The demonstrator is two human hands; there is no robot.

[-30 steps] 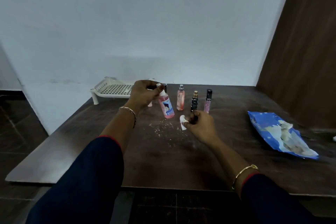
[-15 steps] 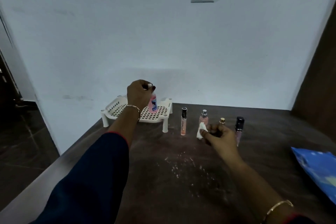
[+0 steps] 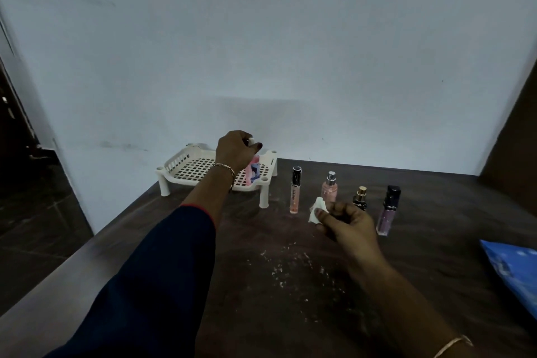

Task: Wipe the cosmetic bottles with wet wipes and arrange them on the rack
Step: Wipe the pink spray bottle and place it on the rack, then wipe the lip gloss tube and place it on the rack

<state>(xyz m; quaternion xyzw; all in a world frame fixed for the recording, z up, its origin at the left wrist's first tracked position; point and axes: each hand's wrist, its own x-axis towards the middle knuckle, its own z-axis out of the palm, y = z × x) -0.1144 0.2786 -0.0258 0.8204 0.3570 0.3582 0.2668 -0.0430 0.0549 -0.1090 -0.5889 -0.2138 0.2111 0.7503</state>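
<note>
Lowered pink bottle (image 3: 253,170) nears rack's (image 3: 186,167) right rim (left hand (image 3: 235,151) gripping).

We see a white rack (image 3: 180,179) of smooth moulded plastic, left of centre, holding a glossy pink bottle (image 3: 253,173). The table (image 3: 436,212) is dark wood, matt and flecked with pale crumbs. At centre, a soft white wet wipe (image 3: 318,210) looks like crumpled cloth. The wipes packet (image 3: 514,273) at the right edge is shiny blue plastic film. The wall (image 3: 261,52) is matt paint.
</note>
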